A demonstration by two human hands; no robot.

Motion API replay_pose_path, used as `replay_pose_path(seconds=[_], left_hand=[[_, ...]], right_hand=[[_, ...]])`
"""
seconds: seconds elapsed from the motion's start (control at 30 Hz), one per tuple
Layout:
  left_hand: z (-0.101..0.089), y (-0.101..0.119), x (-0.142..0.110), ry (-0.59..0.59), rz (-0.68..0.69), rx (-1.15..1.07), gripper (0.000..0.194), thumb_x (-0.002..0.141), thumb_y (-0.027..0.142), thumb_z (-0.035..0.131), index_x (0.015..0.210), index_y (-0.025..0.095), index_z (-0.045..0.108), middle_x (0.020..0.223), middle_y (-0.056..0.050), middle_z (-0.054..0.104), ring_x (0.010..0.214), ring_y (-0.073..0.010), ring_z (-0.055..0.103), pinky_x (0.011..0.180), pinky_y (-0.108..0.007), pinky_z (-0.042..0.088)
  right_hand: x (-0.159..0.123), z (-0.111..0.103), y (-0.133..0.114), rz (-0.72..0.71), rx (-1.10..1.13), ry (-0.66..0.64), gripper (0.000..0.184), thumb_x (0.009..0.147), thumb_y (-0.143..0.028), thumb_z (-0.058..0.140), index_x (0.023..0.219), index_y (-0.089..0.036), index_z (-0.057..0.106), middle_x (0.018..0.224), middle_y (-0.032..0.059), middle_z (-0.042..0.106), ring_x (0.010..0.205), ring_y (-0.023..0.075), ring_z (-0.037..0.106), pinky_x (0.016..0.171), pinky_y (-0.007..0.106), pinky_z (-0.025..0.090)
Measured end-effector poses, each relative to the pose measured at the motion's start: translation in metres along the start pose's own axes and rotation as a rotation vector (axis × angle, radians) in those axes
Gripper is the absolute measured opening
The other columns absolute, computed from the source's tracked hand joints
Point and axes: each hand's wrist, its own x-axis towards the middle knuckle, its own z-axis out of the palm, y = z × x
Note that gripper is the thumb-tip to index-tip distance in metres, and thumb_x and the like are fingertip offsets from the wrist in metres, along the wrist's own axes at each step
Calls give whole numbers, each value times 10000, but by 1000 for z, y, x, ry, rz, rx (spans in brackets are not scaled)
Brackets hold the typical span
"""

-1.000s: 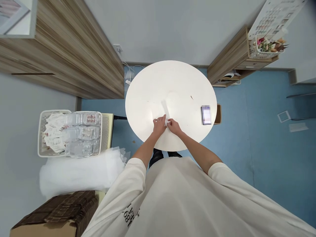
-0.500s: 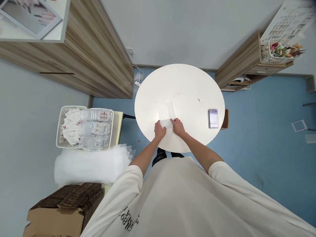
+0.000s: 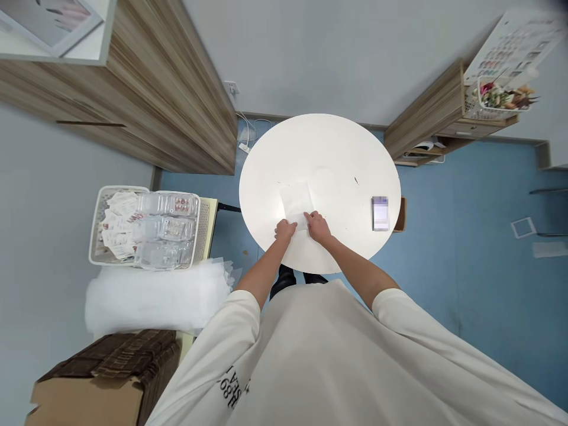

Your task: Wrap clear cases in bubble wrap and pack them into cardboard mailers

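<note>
A: What do we log on the far left?
B: We note a white mesh basket [image 3: 94,234] holding printed paper cards [image 3: 119,225] and clear plastic trays [image 3: 166,228]. Below it lie a bulky roll of white plastic wrap [image 3: 153,299] and a cardboard box [image 3: 91,384].
A: And at the round white tabletop [image 3: 355,142]?
B: The left hand [image 3: 285,230] rests on the near edge of a thin white sheet [image 3: 295,198], which lies flat on the tabletop near its near rim. The right hand [image 3: 318,227] sits on the same edge, just beside the left.
A: Fingers?
B: We see them together on the sheet; we cannot tell whether they are clamped.
A: Further right?
B: We record a blurred card [image 3: 380,213] on the tabletop, then a wood-grain shelf [image 3: 426,127] with a basket of artificial flowers [image 3: 499,97].
</note>
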Motion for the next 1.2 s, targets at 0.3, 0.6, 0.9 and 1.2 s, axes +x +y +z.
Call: replay_pose_path(seconds=[0.3, 0.6, 0.9, 1.2], left_hand=[[4, 26, -6, -124, 12, -202, 214, 829, 252, 671, 908, 250, 472, 902, 7, 652, 813, -165, 637, 697, -285, 475], [13, 43, -7, -172, 36, -221, 377, 817, 175, 657, 1139, 250, 475, 959, -11, 699, 843, -175, 672, 709, -288, 488], [18, 37, -16, -94, 251, -51, 335, 952, 180, 487, 1276, 238, 550, 1229, -85, 622, 1065, -210, 652, 910, -351, 516], [12, 27, -20, 20, 519, 240, 438, 925, 259, 568, 1361, 231, 539, 1502, -116, 467, 1389, -307, 425, 1101, -456, 400]], right_hand=[[1, 0, 3, 17, 73, 24, 634, 904, -93, 497, 1513, -255, 427, 1313, 135, 502, 1129, 285, 510, 952, 417, 450], [-3, 11, 17, 79, 170, 91, 556, 918, -195, 546, 1466, -281, 510, 1251, 111, 476, 1143, 276, 492, 909, 389, 500], [-9, 2, 20, 38, 371, 96, 722, 825, -82, 474, 1520, -246, 370, 1232, 95, 525, 1021, 219, 552, 910, 399, 507], [-18, 0, 28, -77, 243, 41, 659, 845, -42, 477, 1455, -285, 517, 1307, 107, 464, 1114, 241, 520, 932, 407, 505]])
